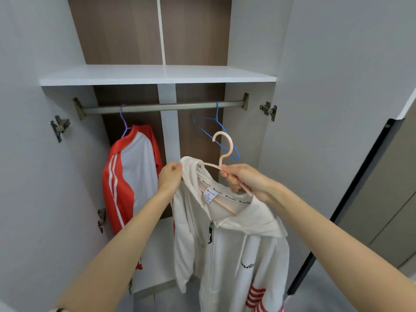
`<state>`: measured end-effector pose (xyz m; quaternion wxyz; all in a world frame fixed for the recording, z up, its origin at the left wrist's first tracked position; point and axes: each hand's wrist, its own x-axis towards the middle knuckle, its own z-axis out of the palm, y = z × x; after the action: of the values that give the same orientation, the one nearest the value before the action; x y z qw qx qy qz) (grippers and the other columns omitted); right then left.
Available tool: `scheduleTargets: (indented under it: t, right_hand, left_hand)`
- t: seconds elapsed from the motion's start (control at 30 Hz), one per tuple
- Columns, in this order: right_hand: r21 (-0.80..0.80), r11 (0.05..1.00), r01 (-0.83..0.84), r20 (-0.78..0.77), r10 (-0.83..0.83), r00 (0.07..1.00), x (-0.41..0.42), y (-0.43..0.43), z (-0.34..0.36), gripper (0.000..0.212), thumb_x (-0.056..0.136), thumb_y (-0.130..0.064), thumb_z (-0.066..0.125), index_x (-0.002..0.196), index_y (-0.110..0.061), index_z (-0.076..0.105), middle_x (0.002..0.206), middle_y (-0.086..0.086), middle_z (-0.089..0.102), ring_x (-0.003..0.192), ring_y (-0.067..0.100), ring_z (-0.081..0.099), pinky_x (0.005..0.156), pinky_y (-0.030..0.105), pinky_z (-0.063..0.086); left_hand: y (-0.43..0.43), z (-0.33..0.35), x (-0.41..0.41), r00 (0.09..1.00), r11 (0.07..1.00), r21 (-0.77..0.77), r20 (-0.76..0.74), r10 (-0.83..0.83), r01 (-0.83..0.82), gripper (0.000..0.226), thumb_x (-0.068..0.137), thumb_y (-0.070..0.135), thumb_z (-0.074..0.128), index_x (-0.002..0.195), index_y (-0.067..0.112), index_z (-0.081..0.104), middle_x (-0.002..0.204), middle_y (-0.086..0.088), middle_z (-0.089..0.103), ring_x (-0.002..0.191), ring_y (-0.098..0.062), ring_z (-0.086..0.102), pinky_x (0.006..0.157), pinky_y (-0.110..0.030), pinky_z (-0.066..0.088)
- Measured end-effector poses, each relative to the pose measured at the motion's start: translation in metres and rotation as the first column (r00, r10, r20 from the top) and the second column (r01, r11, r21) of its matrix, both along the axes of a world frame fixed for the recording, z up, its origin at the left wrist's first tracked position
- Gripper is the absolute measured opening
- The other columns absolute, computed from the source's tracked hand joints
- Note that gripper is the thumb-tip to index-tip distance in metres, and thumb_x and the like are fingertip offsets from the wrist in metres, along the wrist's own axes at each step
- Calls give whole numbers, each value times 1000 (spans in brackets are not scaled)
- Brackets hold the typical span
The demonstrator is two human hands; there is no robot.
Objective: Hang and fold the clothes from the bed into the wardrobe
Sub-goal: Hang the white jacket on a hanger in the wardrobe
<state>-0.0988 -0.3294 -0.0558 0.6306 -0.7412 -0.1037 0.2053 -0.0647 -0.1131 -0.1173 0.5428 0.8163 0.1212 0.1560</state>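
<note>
- The wardrobe (pixel 112 30) stands open, and a white shelf (pixel 157 74) spans its full width.
- A metal rail (pixel 162 107) runs just below the shelf, fixed at each end by a bracket.
- A purple hanger (pixel 123 119) hooks over the rail near its left end and carries a red-and-white jacket (pixel 130 176).
- A blue hanger (pixel 217 126) hooks over the rail near its right end and hangs tilted.

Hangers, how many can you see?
3. A purple hanger on the rail carries the red jacket; a blue hanger hangs empty further right; the right hand holds a pink hanger inside the white hoodie. None seems hidden.
</note>
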Motion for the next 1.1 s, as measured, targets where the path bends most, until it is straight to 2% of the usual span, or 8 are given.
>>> scheduleTargets:
  t: [0.1, 0.23, 0.3, 0.37, 0.43, 0.67, 0.87, 1.1]
  right_hand:
    - [23, 1000, 16, -22, -16, 1000, 30, 11, -3, 33, 103, -25, 45, 71, -16, 49, 45, -6, 28, 42, 11, 23, 41, 18, 27]
    - [26, 999, 38, -71, -36, 997, 84, 26, -11, 31, 103, -22, 41, 74, -15, 48, 42, -7, 29, 42, 12, 23, 43, 20, 24]
    - [21, 998, 56, -109, -53, 993, 113, 36, -13, 30, 104, -18, 38, 76, -14, 49, 40, -8, 30, 41, 11, 25, 42, 20, 25]
    - [19, 998, 55, -154, -52, 987, 143, 46, -12, 29, 103, -15, 36, 77, -13, 49, 41, -8, 32, 38, 9, 27, 40, 18, 27]
    - [22, 999, 41, -191, -36, 981, 174, 56, -9, 28, 103, -13, 36, 78, -12, 50, 42, -7, 35, 36, 8, 27, 40, 18, 27]
    - [100, 994, 46, -206, -24, 978, 274, 100, -1, 27, 103, -15, 39, 79, -12, 52, 42, -7, 38, 37, 9, 29, 44, 19, 27]
    - [118, 987, 113, -216, -86, 973, 334, 132, -4, 31, 103, -20, 42, 76, -13, 55, 43, -6, 41, 41, 9, 33, 48, 22, 32]
    - [169, 963, 212, -229, -170, 958, 381, 156, -6, 36, 105, -14, 32, 74, -13, 49, 37, -7, 38, 36, 8, 31, 48, 22, 29]
  left_hand:
    - [11, -5, 30, 994, 995, -6, -51, 98, -99, 24, 99, 22, 41, 79, 10, 49, 77, -7, 50, 73, -20, 49, 67, -30, 40]
    - [22, -4, 73, 993, 998, -2, -100, -60, 60, 24, 95, 16, 46, 71, 13, 46, 70, -7, 45, 67, -18, 45, 60, -28, 36]
    - [27, 1, 92, 982, 994, 0, -160, -104, 105, 6, 94, 23, 54, 97, 19, 50, 90, 1, 51, 83, -15, 50, 72, -26, 41]
    - [33, 6, 114, 972, 991, 51, -206, -109, 122, 36, 93, 24, 56, 126, 17, 44, 114, 2, 51, 103, -16, 51, 84, -26, 41]
    - [39, 12, 137, 981, 987, 114, -170, -94, 114, 45, 94, 20, 55, 136, 13, 42, 127, -4, 53, 109, -16, 52, 86, -24, 40]
    - [64, 34, 191, 997, 950, 309, 38, -60, 45, 35, 98, 20, 48, 133, 16, 50, 126, -4, 59, 108, -15, 57, 86, -23, 44]
    - [95, 51, 227, 988, 748, 660, 151, -40, -71, 48, 100, 21, 46, 146, 18, 37, 151, -2, 36, 138, -21, 34, 113, -39, 32]
    - [127, 48, 286, 994, 482, 873, 106, -34, -77, 58, 100, 29, 42, 153, 22, 18, 161, 2, 9, 149, -21, 2, 121, -45, 6]
